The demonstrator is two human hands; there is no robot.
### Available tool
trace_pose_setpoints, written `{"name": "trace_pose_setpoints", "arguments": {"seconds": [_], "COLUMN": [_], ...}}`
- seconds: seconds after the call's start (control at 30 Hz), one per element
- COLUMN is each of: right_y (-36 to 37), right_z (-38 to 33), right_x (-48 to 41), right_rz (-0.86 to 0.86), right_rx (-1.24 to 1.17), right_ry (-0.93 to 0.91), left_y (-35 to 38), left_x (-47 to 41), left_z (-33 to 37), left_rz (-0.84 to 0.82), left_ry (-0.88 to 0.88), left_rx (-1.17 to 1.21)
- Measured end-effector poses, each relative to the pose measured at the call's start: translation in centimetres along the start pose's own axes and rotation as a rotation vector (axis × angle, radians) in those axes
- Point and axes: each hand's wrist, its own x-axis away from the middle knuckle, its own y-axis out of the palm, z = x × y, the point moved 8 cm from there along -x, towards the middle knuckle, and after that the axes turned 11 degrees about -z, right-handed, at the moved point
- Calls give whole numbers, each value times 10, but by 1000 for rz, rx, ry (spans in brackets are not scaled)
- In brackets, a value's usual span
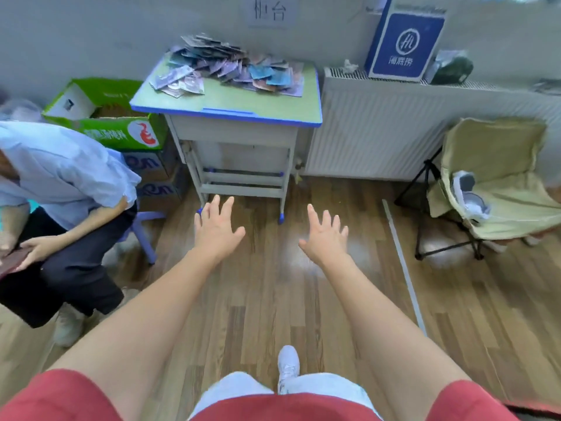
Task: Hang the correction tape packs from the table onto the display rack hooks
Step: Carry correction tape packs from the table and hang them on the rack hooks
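Note:
A heap of correction tape packs [230,66], blue, purple and pink, lies on the far half of a small desk [230,106] with a pale green top and blue edge. The desk stands against the wall ahead of me. Both my arms are stretched forward over the wooden floor, well short of the desk top. My left hand [216,229] is empty with its fingers spread. My right hand [326,237] is empty too, fingers spread. No display rack is in view.
A seated person [60,189] in a light blue shirt bends forward at the left. Green and blue cardboard boxes [121,129] are stacked left of the desk. A white radiator [379,129] runs along the wall, with a blue box [405,41] on it. A folding chair [491,183] stands at right.

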Motion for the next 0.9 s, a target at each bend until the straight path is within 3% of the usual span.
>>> {"name": "trace_pose_setpoints", "arguments": {"seconds": [0.47, 0.9], "right_y": [-120, -209], "right_z": [-98, -289], "right_x": [-208, -393], "right_rz": [-14, 29], "right_rx": [10, -32], "right_ry": [-145, -254], "left_y": [-104, -237], "left_x": [-208, -415], "left_z": [-52, -154], "left_rz": [74, 72], "left_ry": [-144, -72], "left_rx": [36, -47]}}
